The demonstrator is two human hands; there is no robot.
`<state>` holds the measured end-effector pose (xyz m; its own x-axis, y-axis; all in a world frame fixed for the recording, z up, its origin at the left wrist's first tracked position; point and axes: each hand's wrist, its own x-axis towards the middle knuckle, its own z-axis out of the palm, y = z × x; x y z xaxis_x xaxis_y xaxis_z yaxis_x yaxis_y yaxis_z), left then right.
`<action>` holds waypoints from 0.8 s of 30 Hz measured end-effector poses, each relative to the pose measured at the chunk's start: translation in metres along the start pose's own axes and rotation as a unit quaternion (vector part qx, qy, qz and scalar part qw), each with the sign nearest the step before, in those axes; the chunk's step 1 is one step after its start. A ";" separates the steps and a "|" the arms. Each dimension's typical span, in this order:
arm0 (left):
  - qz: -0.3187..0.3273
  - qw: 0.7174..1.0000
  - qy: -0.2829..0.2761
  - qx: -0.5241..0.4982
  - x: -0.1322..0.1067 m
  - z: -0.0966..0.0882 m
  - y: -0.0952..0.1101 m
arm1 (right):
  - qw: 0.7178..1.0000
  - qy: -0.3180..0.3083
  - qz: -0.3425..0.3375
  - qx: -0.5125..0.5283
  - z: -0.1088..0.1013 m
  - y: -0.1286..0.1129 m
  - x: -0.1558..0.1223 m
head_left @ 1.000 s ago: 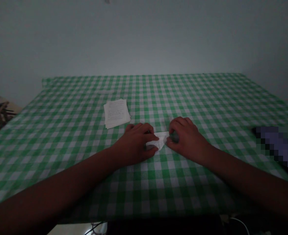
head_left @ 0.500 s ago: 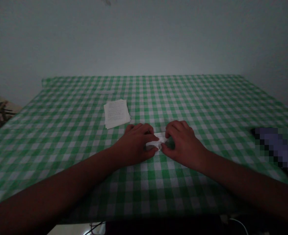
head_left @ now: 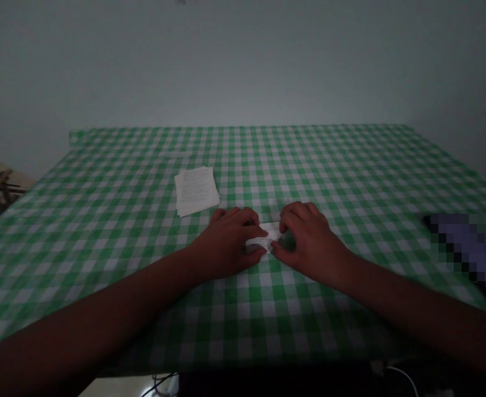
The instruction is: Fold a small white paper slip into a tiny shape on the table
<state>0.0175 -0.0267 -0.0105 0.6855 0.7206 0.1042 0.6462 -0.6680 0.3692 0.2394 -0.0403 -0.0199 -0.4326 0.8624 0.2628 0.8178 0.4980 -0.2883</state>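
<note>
A small piece of printed paper [head_left: 257,241], folded or creased, lies on the checked cloth between my two hands. My left hand [head_left: 230,242] is closed on its left part, thumb and fingers curled around it. From the other side my right hand [head_left: 306,240] pinches the right part, its thumb pressed near the middle crease. The hands almost meet there, and they hide much of the paper. Beyond my left hand lies a stack of printed paper sheets [head_left: 196,190], slightly fanned.
A green and white checked tablecloth [head_left: 309,165] covers the table up to the pale wall [head_left: 243,60]. At the right edge lies a dark flat object [head_left: 466,248], partly blurred out. Cables [head_left: 160,380] show below the table's front edge.
Both hands keep nearly the same hold on the paper. Only a very slight shift of the whole view shows.
</note>
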 end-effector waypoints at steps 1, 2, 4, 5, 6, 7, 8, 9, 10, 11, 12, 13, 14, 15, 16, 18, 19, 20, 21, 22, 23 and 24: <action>0.000 1.000 0.002 -0.001 0.000 0.000 0.000 | 1.000 0.002 0.004 -0.002 0.000 0.004 0.001; -0.001 1.000 0.002 -0.001 -0.001 0.000 -0.001 | 1.000 0.009 0.011 -0.008 0.000 0.008 0.002; -0.003 1.000 0.004 0.000 -0.001 0.001 -0.001 | 0.999 0.019 0.022 -0.022 0.001 0.017 0.005; -0.003 1.000 0.005 0.001 -0.001 0.001 -0.001 | 0.999 0.025 0.030 -0.026 0.001 0.020 0.006; -0.003 1.000 0.005 0.002 -0.002 0.001 -0.001 | 0.999 0.026 0.034 -0.028 0.001 0.021 0.007; -0.003 1.000 0.005 0.003 -0.002 0.001 -0.001 | 0.999 0.025 0.034 -0.030 0.001 0.019 0.007; -0.002 1.000 0.005 0.004 -0.001 0.001 -0.001 | 0.999 0.022 0.030 -0.030 0.001 0.016 0.006; -0.001 1.000 0.004 0.004 -0.001 0.001 -0.001 | 0.999 0.021 0.024 -0.029 0.001 0.011 0.005; 0.000 1.000 0.002 0.004 -0.001 0.000 -0.001 | 1.000 0.014 0.016 -0.021 0.001 0.006 0.003; 0.000 1.000 0.001 0.004 -0.001 0.000 0.000 | 1.000 0.003 0.007 -0.012 0.001 0.001 0.002; 0.000 1.000 0.000 0.004 -0.001 0.000 0.000 | 1.000 -0.003 0.002 -0.009 0.001 -0.002 0.001; 0.000 1.000 0.000 0.004 -0.001 0.000 0.000 | 1.000 -0.004 -0.001 -0.008 0.000 -0.003 0.000; 0.000 1.000 0.000 0.004 -0.001 0.000 0.000 | 1.000 -0.006 -0.002 -0.009 0.000 -0.003 0.000; 0.000 1.000 0.000 0.003 -0.001 0.000 0.000 | 1.000 -0.004 0.002 -0.011 0.000 0.000 0.001; -0.001 1.000 0.000 0.003 -0.001 0.001 -0.001 | 1.000 0.005 0.010 -0.016 0.000 0.004 0.002; -0.001 1.000 -0.002 0.002 -0.001 0.001 -0.001 | 0.999 0.022 0.025 -0.023 0.000 0.014 0.004; -0.001 1.000 -0.002 0.002 -0.001 0.001 -0.001 | 0.999 0.024 0.029 -0.021 -0.001 0.018 0.005; 0.001 1.000 -0.004 0.002 -0.001 0.000 -0.002 | 0.999 0.023 0.031 -0.021 -0.001 0.020 0.006; 0.004 1.000 -0.007 0.001 -0.001 0.000 -0.002 | 0.999 0.022 0.032 -0.022 -0.001 0.022 0.006; 0.008 1.000 -0.010 0.001 -0.001 -0.001 -0.003 | 0.999 0.020 0.031 -0.024 -0.001 0.022 0.006; 0.012 1.000 -0.014 0.000 -0.001 -0.002 -0.003 | 0.999 0.019 0.028 -0.028 -0.001 0.021 0.006; 0.016 1.000 -0.019 -0.002 -0.001 -0.004 -0.004 | 0.999 0.020 0.025 -0.032 -0.001 0.020 0.006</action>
<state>0.0131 -0.0246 -0.0087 0.7187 0.6906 0.0802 0.6222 -0.6904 0.3691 0.2531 -0.0252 -0.0228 -0.3754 0.8815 0.2863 0.8617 0.4457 -0.2425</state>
